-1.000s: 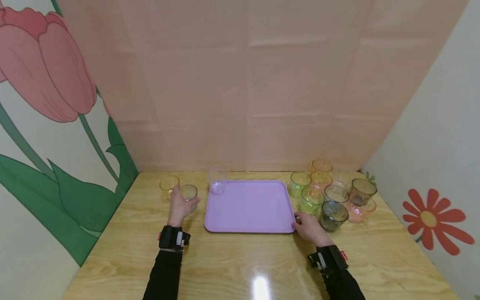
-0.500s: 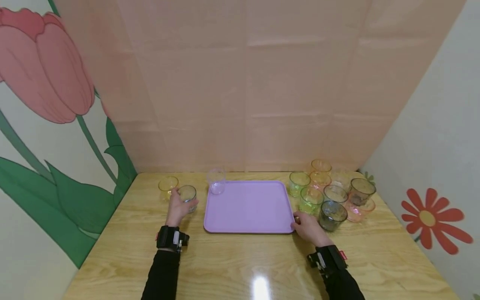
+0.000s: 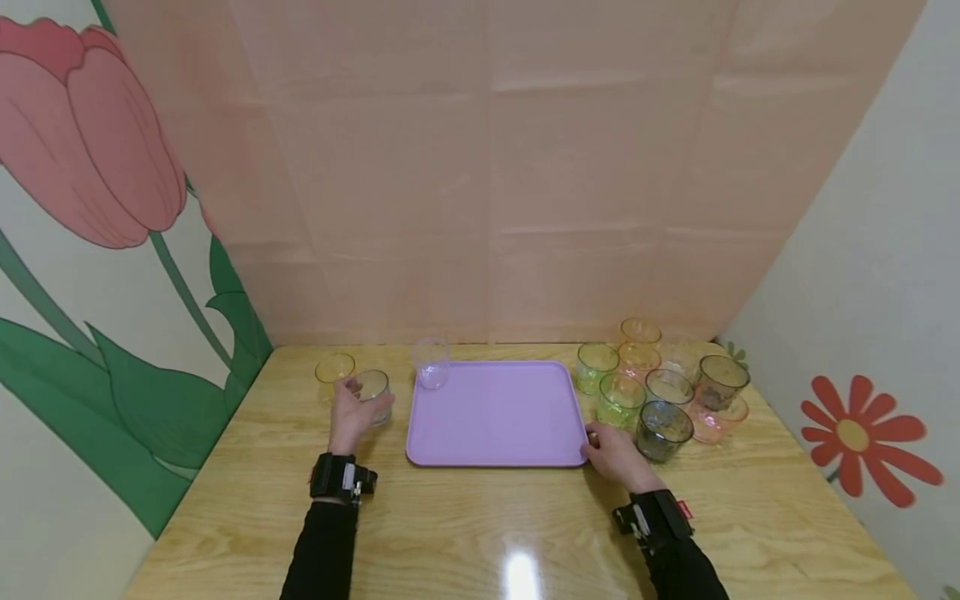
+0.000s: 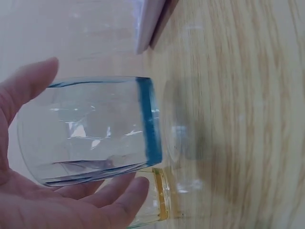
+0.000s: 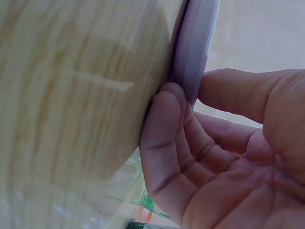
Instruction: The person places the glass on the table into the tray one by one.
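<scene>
My left hand (image 3: pixel 352 418) is around a clear drinking glass (image 3: pixel 377 385) on the left of the table. In the left wrist view the thumb lies along one side of this glass (image 4: pixel 95 124), with the fingers on the other, and its thick base looks blue. Just behind the fingers stands a yellow glass (image 3: pixel 334 368). On the right, my right hand (image 3: pixel 621 458) pinches the near right corner of a purple tray (image 3: pixel 495 417). The right wrist view shows the thumb on top of the tray rim (image 5: pixel 198 47) and the fingers curled beneath.
A clear pinkish glass (image 3: pixel 432 367) overlaps the tray's far left corner. Right of the tray several glasses crowd together, among them a green glass (image 3: pixel 621 402), a dark grey glass (image 3: pixel 663 433) and an orange glass (image 3: pixel 641 331). A wall covering (image 3: pixel 487 208) rises behind the table.
My left thumb has drawn in closer to the clear glass. The right hand keeps its hold on the tray corner, and the whole view has shifted slightly.
</scene>
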A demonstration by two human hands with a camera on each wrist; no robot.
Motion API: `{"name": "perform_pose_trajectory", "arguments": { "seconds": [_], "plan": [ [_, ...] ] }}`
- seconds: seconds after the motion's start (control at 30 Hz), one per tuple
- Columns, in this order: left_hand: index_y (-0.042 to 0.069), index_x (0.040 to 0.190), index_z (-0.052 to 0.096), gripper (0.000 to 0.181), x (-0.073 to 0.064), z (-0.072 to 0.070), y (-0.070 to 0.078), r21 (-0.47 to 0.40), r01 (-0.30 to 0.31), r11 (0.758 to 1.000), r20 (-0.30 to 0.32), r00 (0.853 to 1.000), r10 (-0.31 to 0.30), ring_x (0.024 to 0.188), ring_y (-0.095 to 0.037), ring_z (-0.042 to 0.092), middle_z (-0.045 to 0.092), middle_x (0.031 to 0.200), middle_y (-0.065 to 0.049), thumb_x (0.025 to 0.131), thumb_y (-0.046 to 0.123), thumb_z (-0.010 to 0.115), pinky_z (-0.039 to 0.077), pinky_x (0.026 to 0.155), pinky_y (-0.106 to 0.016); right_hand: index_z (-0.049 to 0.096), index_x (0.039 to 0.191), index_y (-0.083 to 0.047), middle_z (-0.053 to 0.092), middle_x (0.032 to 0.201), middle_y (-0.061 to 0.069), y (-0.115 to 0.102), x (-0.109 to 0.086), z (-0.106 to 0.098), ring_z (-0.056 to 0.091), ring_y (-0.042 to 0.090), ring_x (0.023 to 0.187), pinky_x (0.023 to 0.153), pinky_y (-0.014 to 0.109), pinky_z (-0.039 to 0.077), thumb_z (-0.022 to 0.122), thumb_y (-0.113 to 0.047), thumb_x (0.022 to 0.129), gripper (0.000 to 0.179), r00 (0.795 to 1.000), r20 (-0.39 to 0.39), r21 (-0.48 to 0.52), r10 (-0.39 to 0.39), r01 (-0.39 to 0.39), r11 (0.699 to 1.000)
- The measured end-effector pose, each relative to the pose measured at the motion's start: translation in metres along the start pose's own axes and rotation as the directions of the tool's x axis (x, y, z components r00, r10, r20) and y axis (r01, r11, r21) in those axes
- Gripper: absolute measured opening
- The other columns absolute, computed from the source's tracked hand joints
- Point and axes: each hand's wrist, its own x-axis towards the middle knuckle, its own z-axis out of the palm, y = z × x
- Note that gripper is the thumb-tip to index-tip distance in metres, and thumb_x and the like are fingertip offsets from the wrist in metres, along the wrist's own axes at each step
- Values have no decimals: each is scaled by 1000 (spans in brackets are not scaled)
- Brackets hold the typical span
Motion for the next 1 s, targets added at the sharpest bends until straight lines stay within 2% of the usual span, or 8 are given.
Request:
{"name": "perform_pose_trajectory", "arguments": {
  "seconds": [0.13,0.27,0.43,0.53,0.6,0.7,0.87,1.0],
  "plan": [
    [-7,145,26,88,1,1,1,-27,-2,1000,-35,999,1,133,-44,39,40,141,-29,80,10,83,36,111,-52,62,118,12,66,88,11,0,1,0,58,23,76,66,36,48,63,-5,91,32,1000,10,5,6,-6,1000],
    [-7,142,29,83,2,3,0,-56,-15,998,-42,999,13,118,-34,42,42,126,-21,80,9,83,38,100,-42,63,115,11,67,84,9,2,1,2,58,22,74,66,36,48,64,-4,89,30,1000,-6,12,-16,16,1000],
    [-7,142,35,79,2,3,-2,-24,-18,1000,-30,999,18,107,-29,44,45,120,-21,82,13,82,39,87,-36,65,112,10,67,80,7,5,2,5,58,20,70,64,35,48,65,-2,86,29,998,-32,20,-56,57,998],
    [-6,143,39,79,2,6,-2,5,-29,1000,-16,999,29,110,-32,49,49,124,-24,82,16,83,43,87,-38,65,112,10,67,82,7,5,1,4,57,20,71,64,36,48,65,-3,86,29,998,-31,16,-53,53,998],
    [-6,143,40,79,2,9,-1,-4,-42,999,-7,999,42,114,-35,51,50,129,-26,81,16,84,44,92,-40,65,113,9,67,83,8,5,1,4,57,20,72,65,36,49,65,-3,87,29,999,-28,14,-47,47,999],
    [-7,142,39,78,1,15,0,-66,-74,995,4,997,75,121,-38,52,48,134,-27,80,10,84,44,97,-42,65,113,9,68,84,8,4,0,3,57,20,73,66,37,48,65,-4,88,29,998,-26,5,-51,51,999],
    [-9,134,39,71,-2,27,4,-169,-156,973,-1,987,158,122,-42,53,52,128,-30,78,-1,82,44,101,-42,64,114,10,68,84,9,4,1,2,57,21,73,66,36,48,65,-4,88,30,999,-20,9,-42,42,999],
    [-8,132,42,70,-4,38,5,-149,-175,973,-10,984,175,117,-40,55,56,123,-27,76,0,83,45,99,-40,64,115,11,68,85,10,6,1,2,58,22,73,66,36,49,65,-3,88,30,999,-17,14,-38,38,999]
  ]
}}
